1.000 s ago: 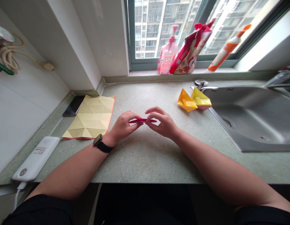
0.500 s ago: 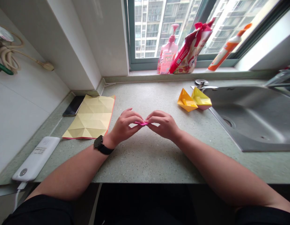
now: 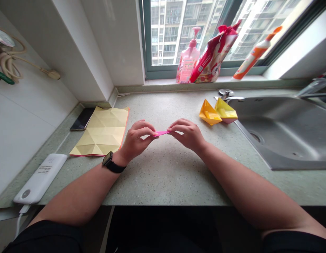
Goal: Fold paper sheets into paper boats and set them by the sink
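Observation:
A small folded pink paper piece (image 3: 161, 133) is pinched between both my hands just above the speckled counter (image 3: 163, 175). My left hand (image 3: 135, 138), with a black watch on its wrist, grips the piece's left end. My right hand (image 3: 187, 133) grips its right end, fingers curled. Most of the paper is hidden by my fingertips. To the left lies a creased yellow sheet (image 3: 105, 130) with a red edge. To the right sit two folded paper boats, one orange (image 3: 208, 113) and one yellow (image 3: 226, 110).
A steel sink (image 3: 281, 133) fills the right side. A phone (image 3: 82, 118) and a white power bank (image 3: 40, 178) lie at the left. On the window sill stand a pink pump bottle (image 3: 187, 58), a red pouch (image 3: 214, 52) and an orange bottle (image 3: 253, 56).
Both hands lifted slightly and drew a little apart. The pink paper, nearly hidden between my fingertips half a second ago, now shows as a short strip between them.

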The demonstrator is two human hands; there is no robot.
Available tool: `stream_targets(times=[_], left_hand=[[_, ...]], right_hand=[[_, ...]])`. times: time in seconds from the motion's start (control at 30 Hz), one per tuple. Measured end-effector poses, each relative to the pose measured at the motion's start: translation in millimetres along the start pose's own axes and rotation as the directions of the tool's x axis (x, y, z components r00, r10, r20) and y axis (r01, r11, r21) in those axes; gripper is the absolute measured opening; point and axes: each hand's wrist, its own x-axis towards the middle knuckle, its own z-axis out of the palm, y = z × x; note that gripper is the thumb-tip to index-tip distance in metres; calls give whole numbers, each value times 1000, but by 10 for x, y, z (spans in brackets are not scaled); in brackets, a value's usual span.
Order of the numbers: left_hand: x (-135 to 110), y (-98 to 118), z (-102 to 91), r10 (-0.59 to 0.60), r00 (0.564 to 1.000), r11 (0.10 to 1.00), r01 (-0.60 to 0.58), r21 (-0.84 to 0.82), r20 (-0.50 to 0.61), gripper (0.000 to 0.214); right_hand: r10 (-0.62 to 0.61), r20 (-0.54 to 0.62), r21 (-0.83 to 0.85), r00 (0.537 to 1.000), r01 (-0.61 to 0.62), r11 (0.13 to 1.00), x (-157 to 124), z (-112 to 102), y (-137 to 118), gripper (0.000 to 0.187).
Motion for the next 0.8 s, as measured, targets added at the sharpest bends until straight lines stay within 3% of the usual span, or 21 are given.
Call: stream_targets(times=[0.2, 0.43, 0.6, 0.8], left_hand=[[3, -37, -9, -11, 1000, 1000, 11, -10, -11, 19], [15, -258, -73, -42, 998, 985, 33, 167, 51, 12], [37, -426, -131, -76, 995, 968, 59, 245, 58, 15], [42, -393, -142, -30, 999, 961, 18, 276, 42, 19]], right_hand=[[44, -19, -11, 999, -44, 999, 7, -38, 39, 17], [98, -104, 42, 990, -94, 995, 27, -108, 109, 13], [120, -102, 34, 988, -117, 993, 19, -96, 121, 14], [66, -85, -38, 994, -70, 997, 10, -89, 93, 17]])
